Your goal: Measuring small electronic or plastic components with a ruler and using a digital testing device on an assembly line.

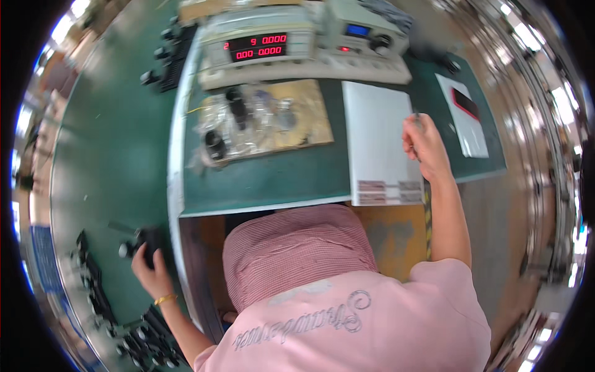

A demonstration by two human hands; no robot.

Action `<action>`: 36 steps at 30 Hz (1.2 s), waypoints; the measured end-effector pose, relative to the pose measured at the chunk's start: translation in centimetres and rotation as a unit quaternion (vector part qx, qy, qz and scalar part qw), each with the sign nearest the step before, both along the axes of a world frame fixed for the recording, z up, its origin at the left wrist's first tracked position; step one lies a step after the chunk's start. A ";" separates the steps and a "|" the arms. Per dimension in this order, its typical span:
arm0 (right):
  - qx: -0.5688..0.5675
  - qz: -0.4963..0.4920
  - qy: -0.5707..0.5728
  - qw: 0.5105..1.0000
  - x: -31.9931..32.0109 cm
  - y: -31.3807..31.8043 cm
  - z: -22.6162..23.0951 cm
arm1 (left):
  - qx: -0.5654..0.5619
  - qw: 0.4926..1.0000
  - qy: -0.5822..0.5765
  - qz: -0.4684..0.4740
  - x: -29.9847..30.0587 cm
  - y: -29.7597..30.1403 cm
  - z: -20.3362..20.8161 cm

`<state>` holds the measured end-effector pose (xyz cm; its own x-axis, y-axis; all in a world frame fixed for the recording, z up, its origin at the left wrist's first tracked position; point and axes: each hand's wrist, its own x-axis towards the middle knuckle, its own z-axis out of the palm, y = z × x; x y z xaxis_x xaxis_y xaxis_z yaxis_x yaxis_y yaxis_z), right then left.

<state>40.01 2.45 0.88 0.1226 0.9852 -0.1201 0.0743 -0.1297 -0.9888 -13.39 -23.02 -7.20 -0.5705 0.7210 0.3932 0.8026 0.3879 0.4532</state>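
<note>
My left hand (153,273), with a yellow bracelet at its wrist, reaches over the green surface at the left. Its fingers close around a small black part with a round silvery end (147,240). My right hand (426,146) is closed on a slim dark metallic tool (417,122), mostly hidden by the fingers; I cannot make out its kind. That hand hovers at the right edge of a white carton-like panel (379,136) with brown printed blocks along its near edge.
A yellowish board (313,118) holds dark cylindrical parts and clear plastic. Behind it stand a meter with red digits (217,53) and a box with a blue display (338,46). A red-edged phone (465,103) lies on white sheets. More black parts (149,341) lie at lower left.
</note>
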 end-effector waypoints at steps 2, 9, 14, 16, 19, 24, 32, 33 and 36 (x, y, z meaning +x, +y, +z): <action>-0.016 -0.029 -0.114 0.993 3.3 -1.2 -1.8 | -0.053 0.996 0.056 0.034 -4.3 -2.4 -2.8; -0.102 0.039 -0.372 0.922 9.6 -7.1 -2.9 | -0.011 0.983 0.094 -0.158 8.4 9.1 2.2; -0.088 0.100 -0.452 0.882 11.7 -8.9 -5.4 | -0.040 0.793 -0.088 -0.602 29.9 18.9 3.3; -0.046 0.116 -0.469 0.875 11.0 -8.9 -4.8 | -0.016 0.719 -0.095 -0.688 35.9 21.0 2.0; -0.033 0.108 -0.506 0.855 10.8 -8.7 -4.5 | -0.025 0.690 -0.049 -0.721 42.4 23.0 0.5; -0.027 0.079 -0.535 0.841 11.7 -8.9 -5.0 | -0.069 0.668 0.077 -0.737 44.6 24.6 -0.3; -0.023 0.118 -0.526 0.842 12.3 -8.0 -5.0 | -0.102 0.673 0.100 -0.725 44.5 24.4 0.1; -0.027 0.138 -0.523 0.841 12.3 -7.8 -4.9 | -0.098 0.672 0.101 -0.727 44.4 24.4 0.1; -0.025 0.163 -0.515 0.841 12.7 -7.2 -5.2 | -0.107 0.675 0.101 -0.723 44.4 24.4 0.1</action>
<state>52.70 -4.73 -4.29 -0.0891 0.9835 -0.1573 0.9276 0.0244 -0.3728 30.96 1.36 -7.10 0.8405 0.5187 0.1563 0.4485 -0.8282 0.3361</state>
